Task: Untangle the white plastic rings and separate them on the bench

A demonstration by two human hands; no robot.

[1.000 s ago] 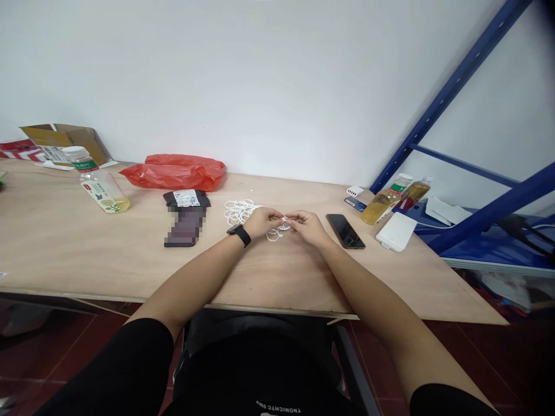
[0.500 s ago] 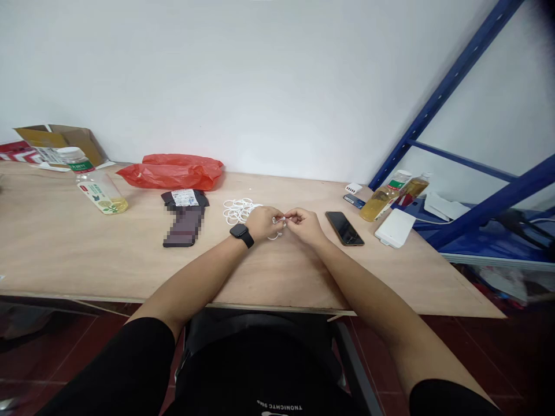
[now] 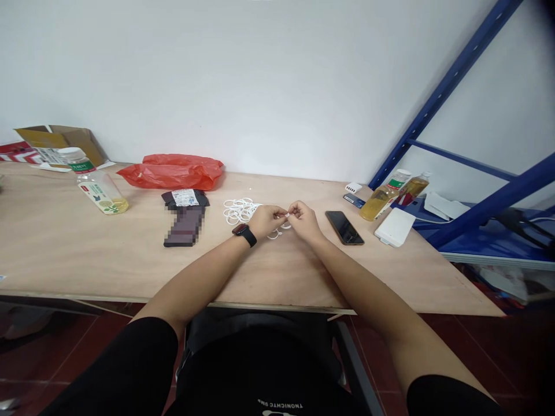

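Observation:
My left hand [image 3: 264, 221], with a black watch [image 3: 244, 233] on its wrist, and my right hand [image 3: 304, 222] meet over the table, fingertips pinched together. Between them is a small white ring [image 3: 287, 215], mostly covered by the fingers. One or two more white rings show just below the hands, and I cannot tell whether they are linked to the held one. A pile of thin white plastic rings [image 3: 234, 218], each with a small eyelet, lies just left of my left hand, partly behind it.
A dark pouch [image 3: 186, 198] and a red plastic bag [image 3: 173, 173] lie to the left, with a tilted-looking bottle [image 3: 102, 188] beyond. On the right are a phone [image 3: 344, 227], a white case [image 3: 395, 227], a bottle [image 3: 381, 199] and a blue rack [image 3: 446, 81].
My hands have drawn closer at the fingertips, and the right hand is slightly higher. More of the held white ring is hidden by fingers; the rings beneath show more.

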